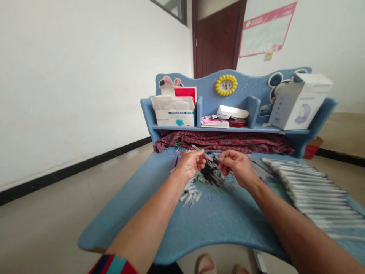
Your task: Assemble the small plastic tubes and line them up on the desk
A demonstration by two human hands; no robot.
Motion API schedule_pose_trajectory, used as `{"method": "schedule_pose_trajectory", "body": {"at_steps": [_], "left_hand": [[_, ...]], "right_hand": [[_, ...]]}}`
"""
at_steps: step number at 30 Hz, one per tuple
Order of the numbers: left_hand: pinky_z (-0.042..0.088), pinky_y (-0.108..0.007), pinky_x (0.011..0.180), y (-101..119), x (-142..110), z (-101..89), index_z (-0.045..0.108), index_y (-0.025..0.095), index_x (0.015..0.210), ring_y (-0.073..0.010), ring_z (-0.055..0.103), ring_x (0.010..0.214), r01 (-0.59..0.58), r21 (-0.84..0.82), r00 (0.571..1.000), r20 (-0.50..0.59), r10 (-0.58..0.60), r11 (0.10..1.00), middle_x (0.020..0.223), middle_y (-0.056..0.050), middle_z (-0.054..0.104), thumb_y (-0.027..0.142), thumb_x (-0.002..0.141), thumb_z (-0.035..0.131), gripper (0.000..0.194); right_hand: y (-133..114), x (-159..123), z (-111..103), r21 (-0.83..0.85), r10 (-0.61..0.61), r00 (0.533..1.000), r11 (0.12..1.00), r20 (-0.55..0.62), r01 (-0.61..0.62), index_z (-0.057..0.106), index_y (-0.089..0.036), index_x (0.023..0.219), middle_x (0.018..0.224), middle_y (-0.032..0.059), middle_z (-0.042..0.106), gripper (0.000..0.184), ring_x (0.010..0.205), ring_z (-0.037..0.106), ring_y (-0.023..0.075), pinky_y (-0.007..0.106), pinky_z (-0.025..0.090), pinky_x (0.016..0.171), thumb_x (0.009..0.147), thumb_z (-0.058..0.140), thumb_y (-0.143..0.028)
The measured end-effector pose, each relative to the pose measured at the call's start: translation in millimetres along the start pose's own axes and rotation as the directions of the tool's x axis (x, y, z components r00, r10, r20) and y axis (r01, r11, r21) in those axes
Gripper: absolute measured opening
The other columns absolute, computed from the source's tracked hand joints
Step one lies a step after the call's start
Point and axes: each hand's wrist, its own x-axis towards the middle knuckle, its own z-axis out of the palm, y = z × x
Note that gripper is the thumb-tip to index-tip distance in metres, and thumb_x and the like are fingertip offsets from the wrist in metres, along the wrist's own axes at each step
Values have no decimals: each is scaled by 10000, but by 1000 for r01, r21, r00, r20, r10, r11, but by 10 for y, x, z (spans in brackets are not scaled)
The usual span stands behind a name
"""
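My left hand [191,163] is closed in a pinch on a grey pen barrel [200,151] that points up and to the left. My right hand [238,166] is closed close beside it, fingertips pinched on a small dark pen part that I cannot make out clearly. Both hands hover over a heap of black and grey pen parts [209,177] in the middle of the blue desk [199,224]. Loose grey caps [190,196] lie just in front of the heap.
A long row of assembled grey pens [310,190] covers the desk's right side. A red checked cloth [225,140] lies under the shelf. The shelf holds a mask box [174,114], papers, a yellow clock [226,85] and a white carton [299,101]. A brown door stands behind.
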Motion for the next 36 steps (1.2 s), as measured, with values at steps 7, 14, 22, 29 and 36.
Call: {"method": "schedule_pose_trajectory", "body": {"at_steps": [7,14,22,29,36], "left_hand": [[401,-164,361,-5,-8,-3,585,84,601,-81,521,375,-4,0,1000,12,4,1000,483,-40,596,142,762,592,171],[405,-165,363,-32,18,-9,582,83,621,-80,523,384,-7,1,1000,8,7,1000,480,-32,585,147,761,593,154],[396,-160,361,-38,1,23,579,84,637,-74,521,382,-7,-19,1000,4,7,1000,488,-31,592,130,764,579,135],[389,-156,358,-25,-14,43,590,84,647,-66,509,373,9,-25,1000,1,-9,1000,500,-40,609,134,750,600,115],[373,-146,343,-7,-33,65,583,83,647,-56,500,369,-8,-30,1000,-22,7,1000,516,-40,618,116,752,589,110]], "right_hand": [[-17,-86,71,241,-30,995,971,97,5,470,-171,831,683,25,680,253,487,615,136,238,461,469,695,632,-309],[35,-102,166,174,-70,993,983,95,52,450,-182,850,733,29,682,244,505,626,137,239,469,462,731,610,-322],[76,-104,187,49,-119,991,992,64,116,417,-193,876,790,22,661,217,524,621,120,224,460,476,785,542,-345],[154,-103,158,-283,-265,964,924,18,259,410,-211,918,823,20,655,125,511,594,107,235,457,524,847,438,-310],[137,-105,92,-689,-409,911,644,58,333,498,-207,939,722,17,641,131,564,587,129,227,412,576,856,410,-256]]}}
